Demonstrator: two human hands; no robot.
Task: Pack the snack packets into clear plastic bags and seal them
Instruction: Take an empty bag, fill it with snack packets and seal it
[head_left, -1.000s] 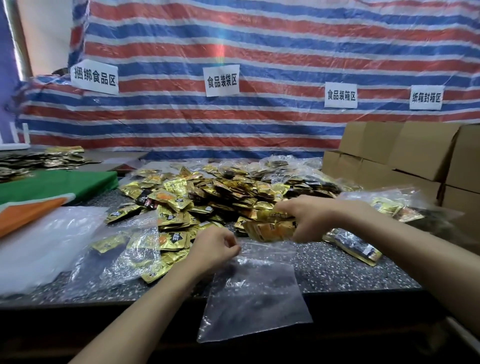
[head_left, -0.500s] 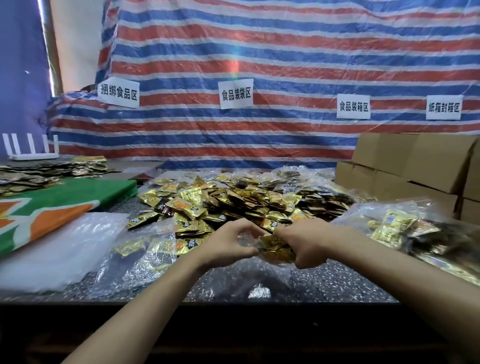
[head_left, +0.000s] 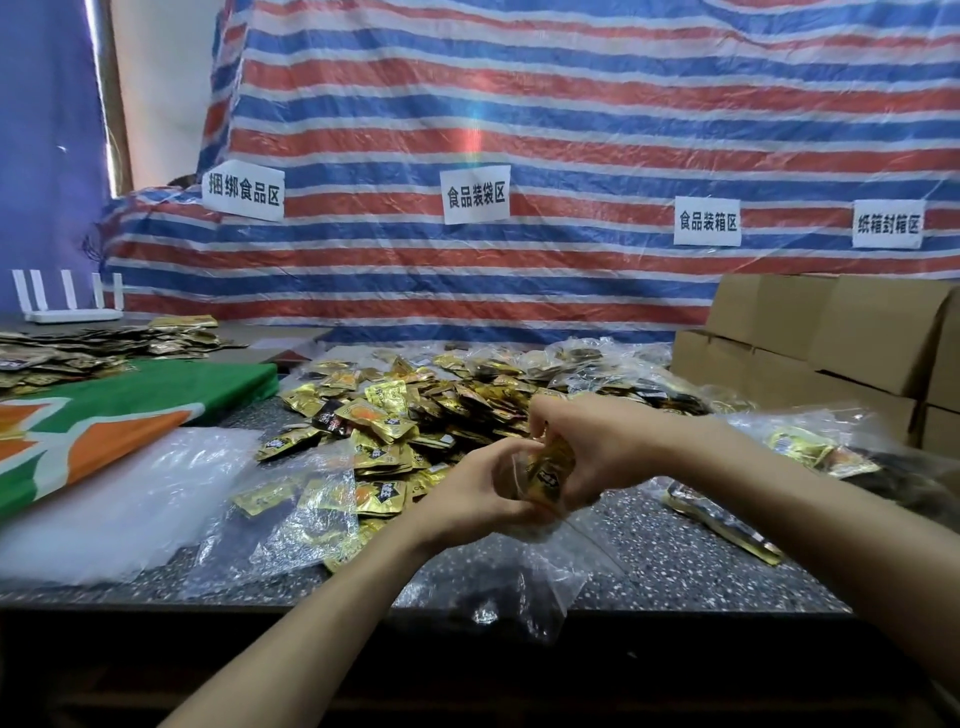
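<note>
Snack packets (head_left: 548, 475), crinkled gold foil, gripped by right hand (head_left: 602, 447); left hand (head_left: 467, 501) pinches clear floppy bag (head_left: 519, 587).

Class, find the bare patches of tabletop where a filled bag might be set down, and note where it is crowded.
Widest bare patch: speckled tabletop between the clear bag at the front edge and the long packet at right. A narrow strip lies between the green cloth and the packet pile. Crowded: the pile and the plastic bags at left.
</note>
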